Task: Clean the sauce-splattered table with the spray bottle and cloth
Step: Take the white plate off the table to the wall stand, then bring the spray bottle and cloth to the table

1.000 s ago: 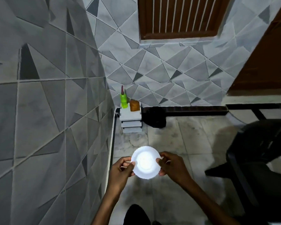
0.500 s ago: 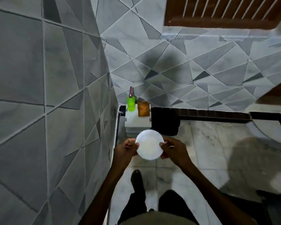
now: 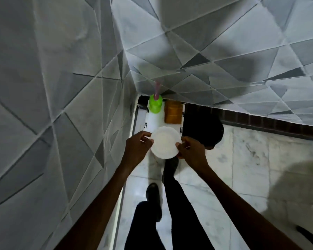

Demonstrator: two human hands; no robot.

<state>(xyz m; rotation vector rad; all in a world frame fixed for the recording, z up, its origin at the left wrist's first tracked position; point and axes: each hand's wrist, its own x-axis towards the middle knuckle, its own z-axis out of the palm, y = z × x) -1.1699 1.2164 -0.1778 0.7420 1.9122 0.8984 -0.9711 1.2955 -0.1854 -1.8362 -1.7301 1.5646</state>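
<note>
I hold a round white plate (image 3: 165,142) level in front of me. My left hand (image 3: 137,149) pinches its left rim and my right hand (image 3: 191,152) pinches its right rim. Just beyond the plate stands a small white table (image 3: 152,123) in the corner of the tiled walls. On its far end stand a green spray bottle (image 3: 155,104) with a pink nozzle and, to its right, a folded orange cloth (image 3: 173,114). The plate hides the table's near end.
Grey tiled walls (image 3: 61,87) close in on the left and ahead. A dark object (image 3: 201,130) sits on the floor right of the table. My legs and shoes (image 3: 153,195) stand on the pale marble floor (image 3: 251,159), which extends to the right.
I have walked closer to the corner table with the plate held in both hands. The table, bottle and cloth now sit much nearer, right behind the plate.
</note>
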